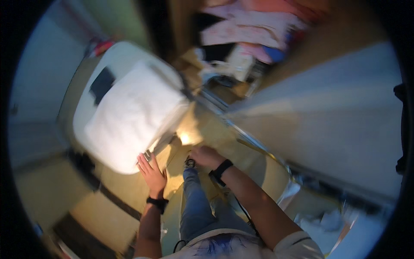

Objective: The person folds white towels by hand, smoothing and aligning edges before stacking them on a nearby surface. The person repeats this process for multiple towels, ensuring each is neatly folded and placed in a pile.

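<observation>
My left hand (152,176) is at the near edge of a white table (124,168) with rounded corners. Its fingers are extended and it holds nothing; whether the fingertips touch the edge is blurred. A white cloth (139,106) with soft wrinkles covers much of the tabletop. Beyond it on the table lies a dark flat item (103,84), too blurred to name. My right hand (207,157) is to the right of the table, over the floor, with its fingers curled. What may be in those fingers is hidden. A shoe (190,163) on my foot shows just below it.
Piled clothes and fabrics (242,35) fill the far side. To the right stands a large pale panel (323,129) with a metal-like rail (249,137) along its lower edge. Light falls on the tan floor (184,137). A white crumpled material (323,221) sits at lower right.
</observation>
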`<state>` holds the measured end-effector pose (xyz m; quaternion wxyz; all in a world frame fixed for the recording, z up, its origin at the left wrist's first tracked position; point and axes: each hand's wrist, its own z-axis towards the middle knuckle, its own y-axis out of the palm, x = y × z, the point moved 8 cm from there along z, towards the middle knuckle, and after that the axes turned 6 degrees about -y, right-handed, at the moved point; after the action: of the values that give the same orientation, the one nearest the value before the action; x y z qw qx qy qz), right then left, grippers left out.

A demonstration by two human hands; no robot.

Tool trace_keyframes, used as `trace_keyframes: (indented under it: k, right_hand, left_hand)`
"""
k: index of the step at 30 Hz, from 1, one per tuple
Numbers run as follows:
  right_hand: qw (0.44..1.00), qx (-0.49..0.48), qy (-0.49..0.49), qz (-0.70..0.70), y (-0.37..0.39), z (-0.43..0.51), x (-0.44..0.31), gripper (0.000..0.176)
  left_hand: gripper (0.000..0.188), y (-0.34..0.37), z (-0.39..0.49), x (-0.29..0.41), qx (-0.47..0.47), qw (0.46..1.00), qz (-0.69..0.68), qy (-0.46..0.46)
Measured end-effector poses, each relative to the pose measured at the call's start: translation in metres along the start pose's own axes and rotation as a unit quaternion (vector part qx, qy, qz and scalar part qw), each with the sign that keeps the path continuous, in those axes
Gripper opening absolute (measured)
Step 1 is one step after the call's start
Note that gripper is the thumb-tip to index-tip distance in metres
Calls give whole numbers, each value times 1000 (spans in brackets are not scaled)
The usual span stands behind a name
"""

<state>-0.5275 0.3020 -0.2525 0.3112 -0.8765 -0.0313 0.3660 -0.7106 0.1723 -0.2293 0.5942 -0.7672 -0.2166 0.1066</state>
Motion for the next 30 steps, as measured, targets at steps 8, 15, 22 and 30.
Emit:
trace_keyframes:
  k: [8,15,22,30]
  right_hand:
    - [965,181,157,104,51,-238,124,24]
    - [800,539,255,62,34,-513,159,28]
    - [330,761,514,-216,104,-826,71,40]
    - [307,820,474,-94,154,-898,88,27]
  left_hand:
    - [47,95,-154,214,-286,841,-100,448]
    - [42,64,-262,372,-341,717,30,607]
    - [38,24,-465,534,-405,605,-110,677]
    - [29,-4,-586,624,-466,654,-258,537]
